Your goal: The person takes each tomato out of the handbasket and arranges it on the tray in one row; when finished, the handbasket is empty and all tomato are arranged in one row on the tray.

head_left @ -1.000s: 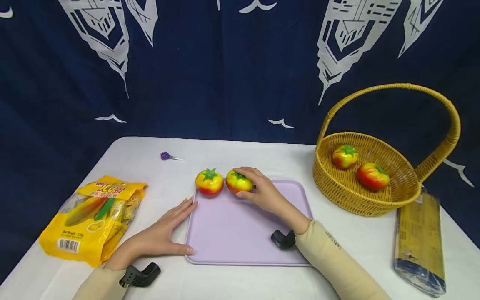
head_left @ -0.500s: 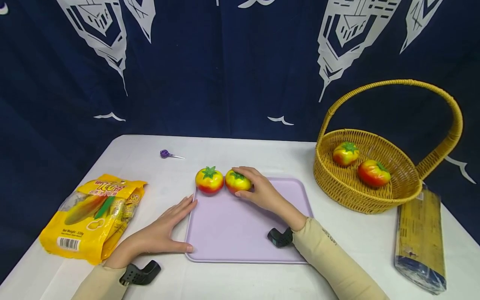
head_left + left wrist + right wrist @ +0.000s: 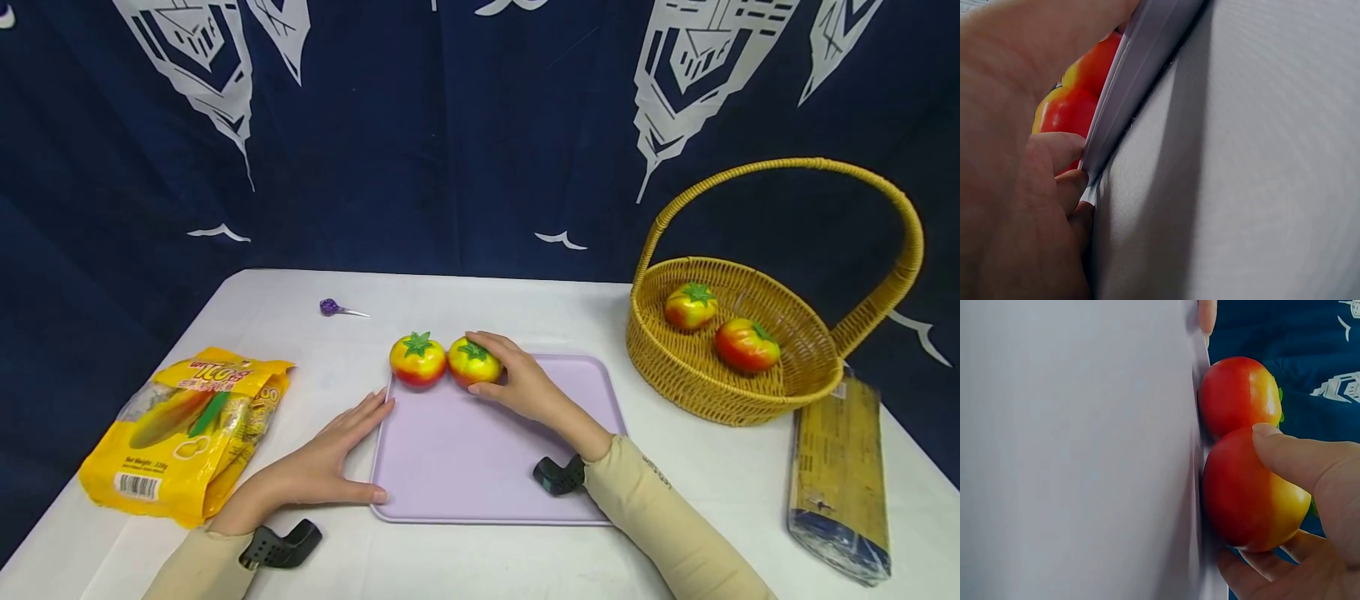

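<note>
Two shiny red-and-yellow tomatoes with green leafy tops stand side by side at the back left of a lilac tray (image 3: 480,467). My right hand (image 3: 521,385) grips the right-hand tomato (image 3: 471,367), thumb on the near side and fingers over its far side; in the right wrist view this tomato (image 3: 1250,494) sits against its neighbour. The left-hand tomato (image 3: 417,362) is at the tray's back left corner, untouched by either hand. Along the tray's left edge, my left hand (image 3: 326,467) lies with fingers spread and straight, fingertips and thumb tip touching the rim.
At the right stands a wicker basket (image 3: 693,400) with a tall handle, holding two more tomatoes (image 3: 747,347). A flat wrapped package (image 3: 840,483) lies in front of it. On the left is a yellow snack bag (image 3: 180,442). A purple lollipop (image 3: 330,307) lies at the back.
The right hand and its tomato have shifted very slightly left, closer to the other tomato. My left hand stays at the tray's edge; the head view has tilted a little.
</note>
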Motion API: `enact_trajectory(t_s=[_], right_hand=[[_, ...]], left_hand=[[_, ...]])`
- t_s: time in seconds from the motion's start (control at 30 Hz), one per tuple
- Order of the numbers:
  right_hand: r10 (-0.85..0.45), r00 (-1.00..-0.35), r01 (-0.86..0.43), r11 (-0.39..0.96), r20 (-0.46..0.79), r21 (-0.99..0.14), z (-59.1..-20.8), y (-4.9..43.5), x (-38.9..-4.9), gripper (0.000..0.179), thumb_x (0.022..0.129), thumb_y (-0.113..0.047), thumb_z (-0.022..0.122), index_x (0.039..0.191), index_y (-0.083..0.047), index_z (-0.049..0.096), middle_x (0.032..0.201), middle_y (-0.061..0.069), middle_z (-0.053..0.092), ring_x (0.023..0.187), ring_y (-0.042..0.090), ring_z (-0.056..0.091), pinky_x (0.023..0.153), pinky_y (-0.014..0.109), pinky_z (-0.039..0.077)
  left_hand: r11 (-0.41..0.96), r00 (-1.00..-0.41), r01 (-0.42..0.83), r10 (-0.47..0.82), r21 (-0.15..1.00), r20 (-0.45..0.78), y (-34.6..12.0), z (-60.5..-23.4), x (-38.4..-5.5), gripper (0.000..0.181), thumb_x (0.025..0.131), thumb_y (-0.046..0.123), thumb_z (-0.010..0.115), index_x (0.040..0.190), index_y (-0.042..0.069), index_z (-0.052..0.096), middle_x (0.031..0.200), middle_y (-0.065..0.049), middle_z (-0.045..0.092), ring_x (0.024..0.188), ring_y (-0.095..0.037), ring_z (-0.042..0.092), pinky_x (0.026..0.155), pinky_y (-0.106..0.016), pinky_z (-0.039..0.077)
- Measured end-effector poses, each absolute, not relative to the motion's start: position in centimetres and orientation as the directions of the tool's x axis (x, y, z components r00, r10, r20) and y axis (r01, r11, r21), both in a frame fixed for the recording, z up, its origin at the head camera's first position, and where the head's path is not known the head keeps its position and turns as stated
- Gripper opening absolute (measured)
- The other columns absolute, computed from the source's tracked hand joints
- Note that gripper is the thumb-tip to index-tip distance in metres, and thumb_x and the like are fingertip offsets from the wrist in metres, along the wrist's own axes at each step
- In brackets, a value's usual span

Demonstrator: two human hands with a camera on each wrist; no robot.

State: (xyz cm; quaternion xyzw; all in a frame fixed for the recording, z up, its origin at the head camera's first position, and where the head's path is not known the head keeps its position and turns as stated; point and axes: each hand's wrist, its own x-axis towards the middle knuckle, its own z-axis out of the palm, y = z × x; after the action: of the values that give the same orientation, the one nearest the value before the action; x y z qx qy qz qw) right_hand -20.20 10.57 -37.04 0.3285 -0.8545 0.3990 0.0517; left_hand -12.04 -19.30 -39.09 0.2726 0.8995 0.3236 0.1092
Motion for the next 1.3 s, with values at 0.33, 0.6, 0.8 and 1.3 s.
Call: enact_trajectory(t_s=[0.33,0.6,0.8,1.3], right_hand=[[-0.520,-0.779,-0.606,0.476,0.351,-0.638,-36.8,10.8,-20.1,0.072,0.077,-0.012,0.078,0.139,-0.004,0.043,0.137,0.015,0.044,0.124,0.029,0.042,0.103,0.041,0.033],[-0.542,-0.771,-0.609,0.473,0.335,-0.636,-36.4,10.7,-20.0,0.073,0.077,-0.013,0.078,0.140,-0.005,0.042,0.139,0.013,0.042,0.125,0.026,0.042,0.102,0.038,0.034],[-0.520,-0.777,-0.607,0.469,0.355,-0.641,-34.5,12.3,-19.9,0.072,0.076,-0.006,0.077,0.139,-0.004,0.042,0.140,0.013,0.041,0.124,0.027,0.041,0.094,0.044,0.043],[-0.376,-0.843,-0.538,0.561,0.385,-0.629,-28.6,20.9,-20.1,0.064,0.082,-0.006,0.072,0.139,-0.004,0.042,0.140,0.015,0.039,0.123,0.035,0.040,0.097,0.049,0.038]], left_hand=[[0.633,-0.824,0.426,0.567,0.646,-0.012,-19.3,-39.1,-12.1,0.105,0.070,0.056,0.074,0.149,0.011,0.022,0.155,-0.011,0.008,0.138,-0.035,0.008,0.105,-0.059,0.012],[0.628,-0.826,0.441,0.564,0.642,0.016,-19.7,-39.2,-11.7,0.104,0.071,0.055,0.074,0.149,0.010,0.023,0.154,-0.012,0.010,0.138,-0.036,0.010,0.105,-0.060,0.012],[0.615,-0.822,0.447,0.569,0.650,0.027,-19.4,-39.2,-11.8,0.103,0.071,0.055,0.074,0.149,0.011,0.024,0.155,-0.011,0.010,0.138,-0.036,0.010,0.104,-0.061,0.013],[0.614,-0.820,0.454,0.572,0.645,0.033,-19.4,-39.4,-11.9,0.103,0.071,0.054,0.074,0.149,0.010,0.023,0.154,-0.012,0.010,0.138,-0.036,0.009,0.104,-0.061,0.012]])
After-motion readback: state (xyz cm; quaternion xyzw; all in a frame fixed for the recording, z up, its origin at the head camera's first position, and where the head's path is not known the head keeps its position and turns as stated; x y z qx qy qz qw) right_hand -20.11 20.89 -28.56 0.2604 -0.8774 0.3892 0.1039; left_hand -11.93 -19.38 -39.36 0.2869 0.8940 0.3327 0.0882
